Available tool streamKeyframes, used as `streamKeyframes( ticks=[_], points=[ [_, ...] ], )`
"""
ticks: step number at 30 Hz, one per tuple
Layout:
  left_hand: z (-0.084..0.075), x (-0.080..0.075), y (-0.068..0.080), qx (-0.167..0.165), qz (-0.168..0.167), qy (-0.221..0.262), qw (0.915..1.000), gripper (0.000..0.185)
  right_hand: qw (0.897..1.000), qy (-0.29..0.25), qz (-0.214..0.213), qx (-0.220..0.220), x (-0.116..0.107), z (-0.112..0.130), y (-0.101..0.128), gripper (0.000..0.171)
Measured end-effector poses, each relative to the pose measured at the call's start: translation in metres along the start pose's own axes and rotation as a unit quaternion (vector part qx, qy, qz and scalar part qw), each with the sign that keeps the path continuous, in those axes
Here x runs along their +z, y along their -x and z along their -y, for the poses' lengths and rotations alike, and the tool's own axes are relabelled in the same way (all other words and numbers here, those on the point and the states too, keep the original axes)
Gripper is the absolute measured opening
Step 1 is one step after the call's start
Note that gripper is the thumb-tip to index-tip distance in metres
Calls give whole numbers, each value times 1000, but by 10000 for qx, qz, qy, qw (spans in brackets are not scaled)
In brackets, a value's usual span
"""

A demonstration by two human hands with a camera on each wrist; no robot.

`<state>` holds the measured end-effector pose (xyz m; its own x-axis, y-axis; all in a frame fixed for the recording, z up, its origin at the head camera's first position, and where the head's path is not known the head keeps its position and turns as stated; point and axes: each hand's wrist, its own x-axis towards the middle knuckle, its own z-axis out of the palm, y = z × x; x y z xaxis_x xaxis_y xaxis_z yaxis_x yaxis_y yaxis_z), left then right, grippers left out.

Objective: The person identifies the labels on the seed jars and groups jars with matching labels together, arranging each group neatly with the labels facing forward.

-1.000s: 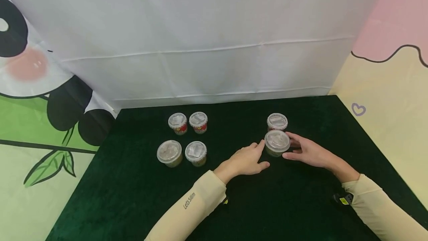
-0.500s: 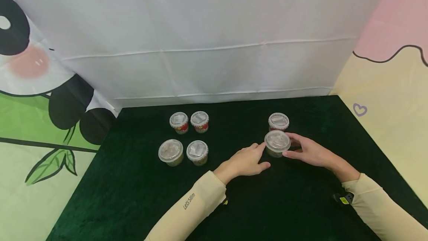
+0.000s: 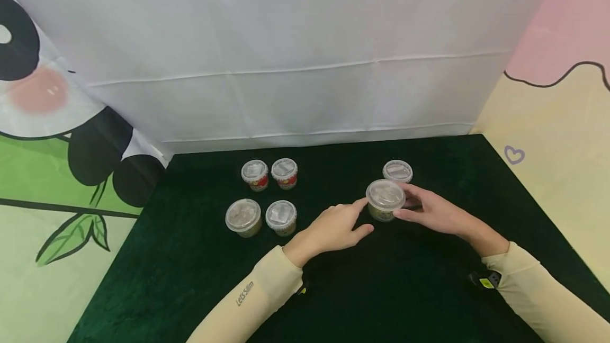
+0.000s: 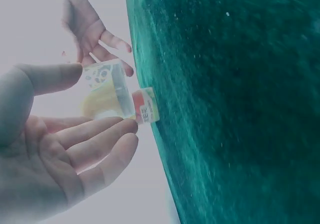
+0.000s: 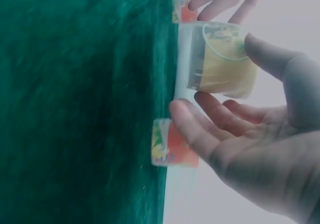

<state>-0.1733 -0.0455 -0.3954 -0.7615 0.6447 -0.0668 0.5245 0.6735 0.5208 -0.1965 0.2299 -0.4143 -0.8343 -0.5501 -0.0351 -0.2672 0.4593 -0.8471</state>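
While the dark green desk [image 3: 200,279] carries every cup, the right hand [image 3: 431,213] grips the yellow-green lidded cup [image 3: 384,200] with thumb and fingers [image 5: 210,116] curled round it, toward the desk's far right part. The left hand [image 3: 335,226] lies just beside that cup, fingers [image 4: 95,134] straight and relaxed, one fingertip at its side. A red-labelled cup [image 3: 397,171] stands just behind the held one. Four more lidded cups [image 3: 267,192] sit grouped near the far left part.
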Motion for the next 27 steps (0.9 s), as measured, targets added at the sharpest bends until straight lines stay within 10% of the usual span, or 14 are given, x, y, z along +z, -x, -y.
streamKeyframes(
  ticks=[11, 20, 27],
  points=[
    [5, -26, 20, 237, -1036, 376, 9936, 50, 9991, -336, -251, 95, 6, 28, -14, 69],
    [9, -35, 26, 410, -2151, 954, 9711, 48, 9789, -2015, -341, -37, 17, 55, -35, 71],
    [15, -40, 29, 143, -2369, 1020, 9661, 55, 9702, -2413, -165, -127, 24, 62, -40, 69]
  ],
)
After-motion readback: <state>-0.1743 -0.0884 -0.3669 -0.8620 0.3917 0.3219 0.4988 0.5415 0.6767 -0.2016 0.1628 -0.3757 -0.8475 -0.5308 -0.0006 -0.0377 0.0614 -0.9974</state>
